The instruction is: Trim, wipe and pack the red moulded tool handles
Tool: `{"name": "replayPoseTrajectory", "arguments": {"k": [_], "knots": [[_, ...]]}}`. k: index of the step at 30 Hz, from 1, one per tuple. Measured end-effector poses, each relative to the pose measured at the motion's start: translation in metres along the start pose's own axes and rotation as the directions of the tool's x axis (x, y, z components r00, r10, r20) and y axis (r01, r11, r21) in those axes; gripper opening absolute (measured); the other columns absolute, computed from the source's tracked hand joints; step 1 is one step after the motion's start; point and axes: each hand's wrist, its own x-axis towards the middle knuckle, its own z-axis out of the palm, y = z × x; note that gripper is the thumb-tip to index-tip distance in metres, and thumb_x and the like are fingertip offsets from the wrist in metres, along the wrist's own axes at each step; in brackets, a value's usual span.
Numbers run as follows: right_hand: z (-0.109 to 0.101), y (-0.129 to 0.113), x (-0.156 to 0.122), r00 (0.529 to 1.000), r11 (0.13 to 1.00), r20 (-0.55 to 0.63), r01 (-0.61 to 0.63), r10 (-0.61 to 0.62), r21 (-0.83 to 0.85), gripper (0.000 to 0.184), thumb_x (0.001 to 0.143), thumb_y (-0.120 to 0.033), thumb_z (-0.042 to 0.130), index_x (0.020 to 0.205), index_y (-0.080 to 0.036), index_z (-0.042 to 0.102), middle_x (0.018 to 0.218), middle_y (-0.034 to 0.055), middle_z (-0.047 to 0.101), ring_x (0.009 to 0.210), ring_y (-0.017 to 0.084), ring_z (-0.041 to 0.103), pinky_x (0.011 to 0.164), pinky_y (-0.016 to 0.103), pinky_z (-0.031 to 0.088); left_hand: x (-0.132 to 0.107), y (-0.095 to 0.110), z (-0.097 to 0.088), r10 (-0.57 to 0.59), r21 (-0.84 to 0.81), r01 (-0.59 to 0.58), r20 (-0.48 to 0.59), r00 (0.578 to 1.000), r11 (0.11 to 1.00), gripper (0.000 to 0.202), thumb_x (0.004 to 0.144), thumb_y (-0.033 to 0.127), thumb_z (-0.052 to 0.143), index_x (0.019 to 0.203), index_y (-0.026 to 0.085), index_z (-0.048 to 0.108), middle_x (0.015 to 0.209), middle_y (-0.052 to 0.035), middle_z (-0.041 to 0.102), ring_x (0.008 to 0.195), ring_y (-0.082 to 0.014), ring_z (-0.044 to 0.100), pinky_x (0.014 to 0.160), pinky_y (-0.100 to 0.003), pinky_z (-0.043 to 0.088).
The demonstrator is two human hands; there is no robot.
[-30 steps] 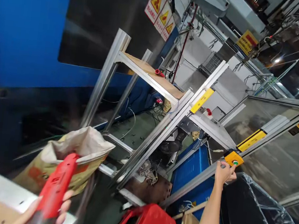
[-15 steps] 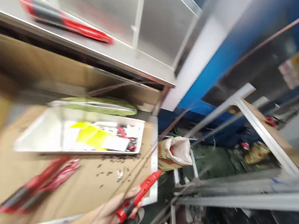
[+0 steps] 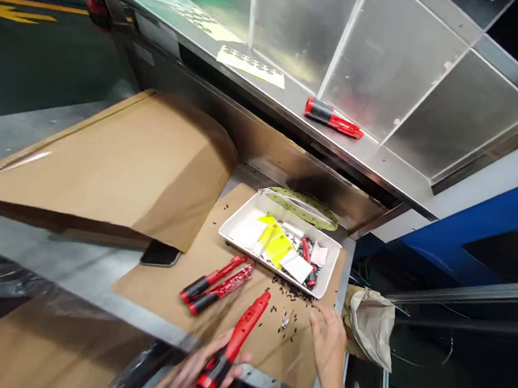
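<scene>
My left hand (image 3: pixel 210 368) is wrapped round the black grip of a red-and-black pen-shaped tool (image 3: pixel 245 328), its red end pointing up and away. My right hand (image 3: pixel 329 343) rests at the right side of the cardboard-covered bench (image 3: pixel 238 216), thumb and forefinger apart, beside scattered small black pieces (image 3: pixel 292 290). No held piece shows in it. Two similar red-and-black tools (image 3: pixel 215 282) lie side by side left of the held one. Behind the black pieces is a white tray (image 3: pixel 242 223) with yellow and white slips, black pieces and a red-and-black tool.
A green zipped pouch (image 3: pixel 304 208) lies behind the tray. Another red-and-black tool (image 3: pixel 334 118) and sticker sheets (image 3: pixel 251 66) lie on the metal ledge. A big cardboard box (image 3: pixel 118 161) stands left, a phone-like dark slab (image 3: pixel 160 254) by it. An open paper sack (image 3: pixel 370 323) stands right.
The view has swung left and steadied, bringing the box and sticker sheets into sight. My right hand has come into view by the black pieces. My left hand still holds the tool.
</scene>
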Motion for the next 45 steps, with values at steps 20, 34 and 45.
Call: {"name": "replayPoseTrajectory", "arguments": {"k": [20, 34, 45], "knots": [[0.035, -0.039, 0.091, 0.871, 0.778, 0.486, -0.351, 0.068, 0.521, 0.073, 0.095, -0.052, 0.007, 0.113, -0.015, 0.067, 0.089, 0.0119, 0.070, 0.089, 0.025, 0.068, 0.081, 0.045, 0.055, -0.008, 0.038, 0.032, 0.231, -0.317, -0.165, 0.183, 0.956, 0.934, 0.057, 0.075, 0.058, 0.079, 0.119, 0.027, 0.062, 0.067, 0.0050, 0.061, 0.054, -0.0095, 0.054, 0.054, -0.019, 0.041], [0.010, -0.054, 0.094, 0.942, 0.836, 0.225, 0.090, -0.248, 0.542, 0.054, 0.100, -0.050, 0.042, 0.150, -0.033, 0.043, 0.135, 0.0106, 0.055, 0.125, 0.026, 0.053, 0.101, 0.048, 0.047, -0.021, 0.048, 0.086, 0.217, -0.213, -0.155, 0.307, 0.927, 0.965, 0.057, 0.073, 0.072, 0.071, 0.075, 0.016, 0.061, 0.054, 0.0033, 0.057, 0.034, -0.0025, 0.034, 0.036, -0.016, 0.019], [-0.004, -0.076, 0.080, 0.698, 0.699, 0.077, 0.694, -0.712, 0.171, 0.048, 0.101, -0.028, 0.045, 0.149, -0.032, 0.046, 0.128, 0.0146, 0.050, 0.112, 0.024, 0.058, 0.081, 0.033, 0.056, -0.015, 0.054, 0.093, 0.174, -0.151, -0.152, 0.147, 0.974, 0.977, 0.067, 0.091, 0.074, 0.042, 0.064, 0.014, 0.058, 0.044, 0.0009, 0.049, 0.031, -0.0045, 0.037, 0.033, -0.014, 0.021]]}}
